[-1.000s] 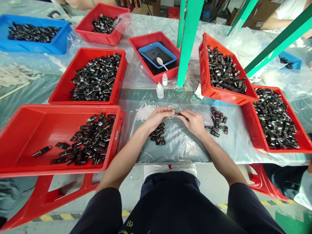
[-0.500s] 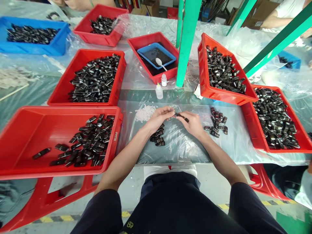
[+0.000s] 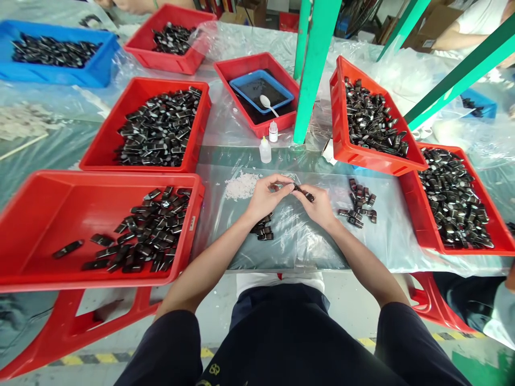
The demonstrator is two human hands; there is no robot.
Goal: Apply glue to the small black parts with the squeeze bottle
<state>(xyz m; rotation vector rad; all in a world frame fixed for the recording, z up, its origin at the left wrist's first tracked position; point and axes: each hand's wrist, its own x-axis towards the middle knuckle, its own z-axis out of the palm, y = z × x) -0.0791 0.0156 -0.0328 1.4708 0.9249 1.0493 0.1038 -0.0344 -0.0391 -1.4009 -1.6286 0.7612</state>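
Observation:
Above the plastic-covered table, my right hand is closed round a small glossy dark piece whose exact kind I cannot make out. My left hand meets its near end, thumb and fingertips pinched together there; anything small between them is hidden. Below my left wrist lies a cluster of similar dark pieces, partly covered by the forearm. To the right of my right hand, another loose group of dark pieces rests on the sheet. A heap of small whitish bits is spread just left of my left hand.
Red bins of dark pieces stand left and right. A tilted red bin leans by a green post. Two small bottles, one yellow-tipped, stand ahead, before a blue tray with a white spoon.
My left hand has turned slightly and shifted a little right, its fingers more arched over the piece. My right hand keeps hold of the dark piece. The whole view has shifted slightly.

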